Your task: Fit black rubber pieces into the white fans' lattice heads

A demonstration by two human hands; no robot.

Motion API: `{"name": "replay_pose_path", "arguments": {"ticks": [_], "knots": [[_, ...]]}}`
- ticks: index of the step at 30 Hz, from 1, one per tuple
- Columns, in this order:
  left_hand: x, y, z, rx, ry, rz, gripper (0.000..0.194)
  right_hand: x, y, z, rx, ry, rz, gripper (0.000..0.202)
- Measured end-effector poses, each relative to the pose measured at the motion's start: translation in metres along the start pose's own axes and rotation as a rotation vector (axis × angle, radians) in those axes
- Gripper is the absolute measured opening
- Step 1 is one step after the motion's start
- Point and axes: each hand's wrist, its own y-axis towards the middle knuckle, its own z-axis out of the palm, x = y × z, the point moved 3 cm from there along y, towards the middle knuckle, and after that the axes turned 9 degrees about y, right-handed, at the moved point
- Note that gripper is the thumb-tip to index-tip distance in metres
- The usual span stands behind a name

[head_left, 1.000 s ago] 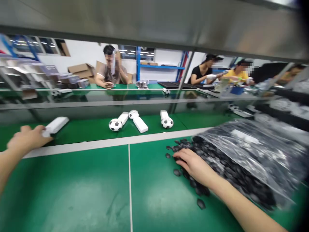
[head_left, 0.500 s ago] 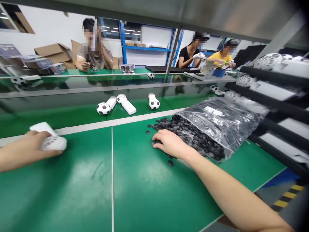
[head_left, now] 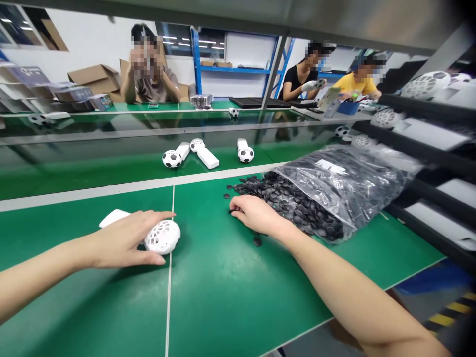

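My left hand (head_left: 128, 238) is wrapped over a white plastic housing with a round, openwork soccer-ball head (head_left: 163, 238); its handle end (head_left: 113, 217) shows behind my fingers. The housing lies low over the green table. My right hand (head_left: 253, 212) pinches a small black piece (head_left: 233, 211) between thumb and fingertips. Beside that hand, a heap of small black plastic pieces (head_left: 293, 203) spills from the mouth of a clear plastic bag (head_left: 345, 173). One loose black piece (head_left: 257, 241) lies just below my right wrist.
Beyond the white strip lie several soccer-ball-headed devices (head_left: 171, 158) on a green surface. At right stands a rack of black trays (head_left: 420, 136) with white housings. Across the bench sit three co-workers. Stacked boxes (head_left: 29, 84) stand at far left.
My left hand has brought the white housing rightward, to the table's seam line. My right hand has shifted slightly left and now pinches a black piece clear of the heap.
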Motion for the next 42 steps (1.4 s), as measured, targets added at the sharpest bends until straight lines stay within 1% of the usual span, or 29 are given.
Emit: {"name": "replay_pose_path", "arguments": {"ticks": [1,3,6,7,9,11,13,16,18,20,22,25,29,32,35,39,42], "knots": [[0.000,0.001,0.002,-0.027,-0.004,-0.031,0.075,-0.001,0.000,0.001,0.004,0.009,-0.001,0.004],[-0.009,0.007,0.003,-0.080,-0.008,-0.143,0.075,-0.003,0.001,0.001,0.000,0.016,-0.013,0.004],[-0.033,0.026,0.001,-0.099,-0.037,-0.318,0.081,-0.004,0.002,0.001,-0.051,0.021,-0.061,0.004],[-0.041,0.034,0.000,-0.103,-0.052,-0.351,0.084,-0.004,0.002,0.001,-0.072,0.036,-0.078,0.004],[-0.054,0.050,-0.001,-0.124,-0.083,-0.374,0.087,-0.002,0.002,0.001,-0.104,0.086,-0.094,0.004],[-0.061,0.063,0.000,-0.153,-0.112,-0.339,0.088,0.001,0.001,0.000,-0.131,0.148,-0.093,0.003],[-0.061,0.070,0.002,-0.182,-0.147,-0.274,0.088,0.005,0.000,0.000,-0.152,0.196,-0.106,0.009],[-0.055,0.071,0.004,-0.184,-0.217,-0.167,0.080,0.015,-0.002,-0.001,-0.168,0.246,-0.161,0.015],[-0.050,0.070,0.004,-0.168,-0.273,-0.097,0.074,0.021,-0.005,-0.001,-0.184,0.289,-0.179,0.013],[-0.047,0.069,0.004,-0.166,-0.311,-0.052,0.071,0.026,-0.008,-0.001,-0.203,0.336,-0.192,0.011],[-0.047,0.068,0.004,-0.166,-0.313,-0.056,0.070,0.031,-0.011,0.000,-0.228,0.342,-0.227,0.009],[-0.052,0.066,0.006,-0.184,-0.266,-0.121,0.066,0.037,-0.014,0.001,-0.257,0.314,-0.267,0.007],[-0.059,0.064,0.007,-0.217,-0.226,-0.184,0.063,0.042,-0.016,0.006,-0.218,0.426,-0.221,0.006],[-0.060,0.063,0.007,-0.236,-0.224,-0.185,0.067,0.043,-0.015,0.012,-0.195,0.519,-0.190,0.005],[-0.059,0.064,0.008,-0.251,-0.232,-0.179,0.070,0.039,-0.013,0.017,-0.216,0.559,-0.157,0.002],[-0.057,0.065,0.009,-0.262,-0.245,-0.165,0.071,0.034,-0.011,0.022,-0.239,0.579,-0.145,0.002],[-0.057,0.065,0.009,-0.277,-0.252,-0.168,0.065,0.032,-0.011,0.021,-0.272,0.539,-0.148,0.005]]}}
